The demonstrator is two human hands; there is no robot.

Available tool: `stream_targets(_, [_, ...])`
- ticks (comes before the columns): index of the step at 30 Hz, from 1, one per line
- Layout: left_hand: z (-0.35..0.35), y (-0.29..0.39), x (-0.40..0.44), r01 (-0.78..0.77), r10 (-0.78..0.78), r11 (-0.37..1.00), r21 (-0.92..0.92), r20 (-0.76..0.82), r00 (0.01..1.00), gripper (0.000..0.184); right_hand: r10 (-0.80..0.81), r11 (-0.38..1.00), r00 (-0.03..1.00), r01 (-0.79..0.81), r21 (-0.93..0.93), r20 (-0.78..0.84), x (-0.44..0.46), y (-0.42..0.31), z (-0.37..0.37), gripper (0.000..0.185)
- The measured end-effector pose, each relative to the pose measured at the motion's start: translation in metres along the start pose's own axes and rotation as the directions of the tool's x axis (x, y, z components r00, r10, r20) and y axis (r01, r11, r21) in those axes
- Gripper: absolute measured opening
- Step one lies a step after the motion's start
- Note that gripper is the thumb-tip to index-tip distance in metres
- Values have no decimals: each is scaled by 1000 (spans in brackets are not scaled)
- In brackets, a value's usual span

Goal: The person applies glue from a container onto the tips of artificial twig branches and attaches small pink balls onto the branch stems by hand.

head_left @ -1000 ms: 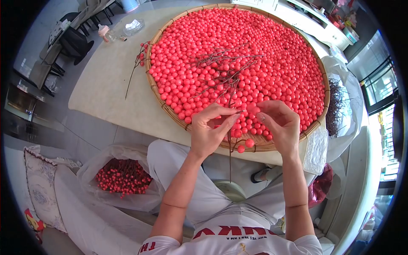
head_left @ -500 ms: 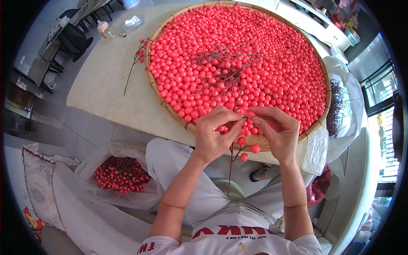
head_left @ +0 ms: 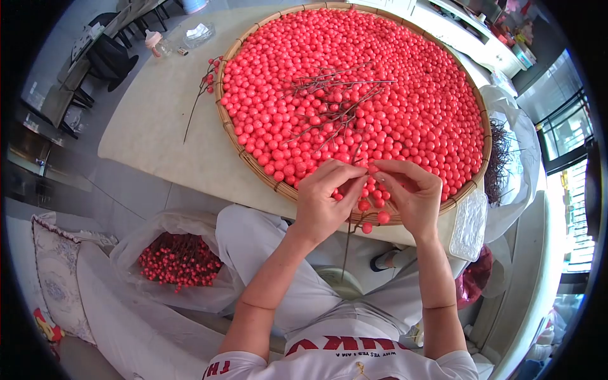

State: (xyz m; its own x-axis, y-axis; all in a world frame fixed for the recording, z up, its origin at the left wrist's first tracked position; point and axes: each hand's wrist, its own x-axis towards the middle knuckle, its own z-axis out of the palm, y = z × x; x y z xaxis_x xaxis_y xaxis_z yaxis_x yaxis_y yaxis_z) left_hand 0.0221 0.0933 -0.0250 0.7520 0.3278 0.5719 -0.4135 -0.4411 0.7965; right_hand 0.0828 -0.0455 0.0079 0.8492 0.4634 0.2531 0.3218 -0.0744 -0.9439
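Over the near rim of the round bamboo tray (head_left: pixel 250 157), my left hand (head_left: pixel 324 201) pinches a dark berry branch (head_left: pixel 346 252) whose stem hangs down below my fingers. Several red berries (head_left: pixel 383 217) dangle from it between my hands. My right hand (head_left: pixel 415 197) is closed too, thumb and fingers meeting at a red berry (head_left: pixel 372 169) by the upper part of the branch. Loose red berries (head_left: pixel 405 82) fill the tray, and bare brown twigs (head_left: pixel 342 114) lie on top of them. The exact contact at my fingertips is partly hidden.
Left of the tray, another berry branch (head_left: pixel 199 101) lies on the table (head_left: pixel 158 126). A bag of berry branches (head_left: pixel 180 259) stands at lower left. Dark stems (head_left: pixel 500 158) fill a plastic bag at right. A bottle (head_left: pixel 154 41) stands at the far left.
The hanging berries have shifted slightly, and more of them show between my hands. The lower stem has swung a little. Both hands stay pinched in nearly the same place.
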Motion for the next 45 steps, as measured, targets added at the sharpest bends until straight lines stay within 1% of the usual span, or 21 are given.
stream_targets(2, [-1, 2, 3, -23, 23, 999, 27, 5, 1000, 14, 113, 981, 994, -109, 164, -16, 2, 1, -1, 19])
stream_targets(3, [-3, 3, 5, -28, 28, 999, 28, 7, 1000, 14, 109, 981, 994, -104, 166, -19, 2, 1, -1, 19])
stream_targets(7, [-13, 4, 6, 258, -290, 919, -297, -68, 955, 15, 135, 968, 990, -125, 215, -29, 1, 0, -3, 19])
stream_targets(8, [-13, 3, 6, 260, -292, 919, -297, -69, 954, 15, 136, 968, 990, -128, 215, -27, 0, 0, -3, 19])
stream_targets(12, [-13, -2, 7, 422, -422, 860, -288, 65, 904, 17, 152, 959, 987, -160, 234, 52, -1, -2, -1, 20])
stream_targets(13, [-14, -2, 8, 424, -423, 859, -288, 66, 904, 17, 154, 959, 987, -162, 234, 52, -1, -3, -1, 20])
stream_targets(17, [-25, -5, 10, 585, -563, 699, -410, 189, 805, 18, 160, 953, 985, -169, 253, 58, 3, -11, -1, 22])
stream_targets(18, [-26, -6, 9, 590, -565, 696, -410, 194, 802, 18, 165, 952, 985, -174, 252, 55, 3, -9, -4, 22])
stream_targets(20, [-28, -8, 9, 597, -567, 627, -501, 232, 790, 17, 187, 973, 968, -160, -165, 166, 6, -2, -20, 21])
stream_targets(22, [-29, -12, 10, 594, -561, 552, -585, 267, 784, 15, 247, 834, 934, -70, -547, 258, 8, 4, -31, 20])
stream_targets(23, [-29, -14, 9, 593, -559, 552, -586, 268, 785, 15, 246, 833, 935, -69, -548, 256, 8, 9, -30, 20])
stream_targets(27, [-34, -28, 6, 629, -462, 393, -671, 447, 766, 14, 34, 673, 958, 188, -716, 283, 4, 34, -16, 16])
stream_targets(28, [-35, -30, 7, 629, -459, 402, -666, 447, 768, 14, 26, 677, 960, 188, -711, 279, 5, 35, -15, 16])
stream_targets(32, [-34, -36, 4, 626, -376, 236, -743, 524, 764, 14, 7, 727, 951, 208, -654, 310, 8, 36, -14, 14])
stream_targets(33, [-33, -35, 5, 628, -373, 237, -741, 527, 763, 14, 5, 728, 952, 206, -654, 306, 8, 36, -15, 14])
stream_targets(37, [-36, -31, 9, 662, -278, 111, -741, 617, 737, 15, -91, 739, 962, 238, -631, 256, 9, 38, -15, 11])
stream_targets(38, [-36, -31, 10, 661, -276, 117, -741, 615, 739, 15, -97, 740, 962, 242, -628, 256, 10, 35, -15, 11])
stream_targets(40, [-36, -31, 10, 676, -225, -9, -737, 660, 717, 15, 31, 865, 992, 33, -500, 118, 7, 20, -17, 10])
stream_targets(42, [-36, -30, 10, 690, -168, -138, -711, 703, 691, 15, 190, 929, 982, -179, -325, 2, 3, 7, -21, 9])
stream_targets(44, [-36, -30, 10, 704, -206, -116, -701, 710, 673, 15, 127, 958, 989, -142, -251, -76, -5, 4, -34, 14])
stream_targets(45, [-36, -31, 9, 726, -176, -133, -675, 737, 653, 15, 133, 951, 984, -161, -265, -119, -8, 4, -48, 14])
